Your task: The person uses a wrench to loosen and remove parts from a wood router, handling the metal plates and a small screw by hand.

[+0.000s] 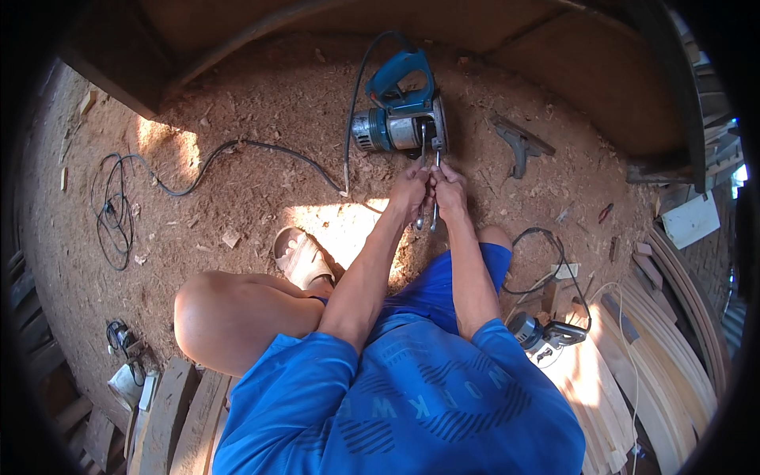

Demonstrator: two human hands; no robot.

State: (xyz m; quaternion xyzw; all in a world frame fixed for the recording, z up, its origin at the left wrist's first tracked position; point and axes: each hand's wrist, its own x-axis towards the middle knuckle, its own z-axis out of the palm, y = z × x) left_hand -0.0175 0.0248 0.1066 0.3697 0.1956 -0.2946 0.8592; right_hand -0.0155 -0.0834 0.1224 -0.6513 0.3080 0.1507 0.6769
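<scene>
A blue and silver power tool [396,124], which looks like a router with a loop handle, lies on its side on the sawdust-covered ground. My left hand [408,188] is closed around a metal wrench [423,144], whose far end reaches in beside the tool's round base plate. Close against it, my right hand [450,190] grips a second wrench [433,219], also extending to the tool. Both lower wrench ends stick out below my hands. Exactly where the jaws seat is too small to make out.
A hand plane [518,146] lies right of the router. The black cord [277,148] runs left to a coil. Another power tool [546,334] rests at my right by stacked curved boards [657,388]. Timber [170,400] lies at lower left, and a large wooden piece [586,75] overhangs the far side.
</scene>
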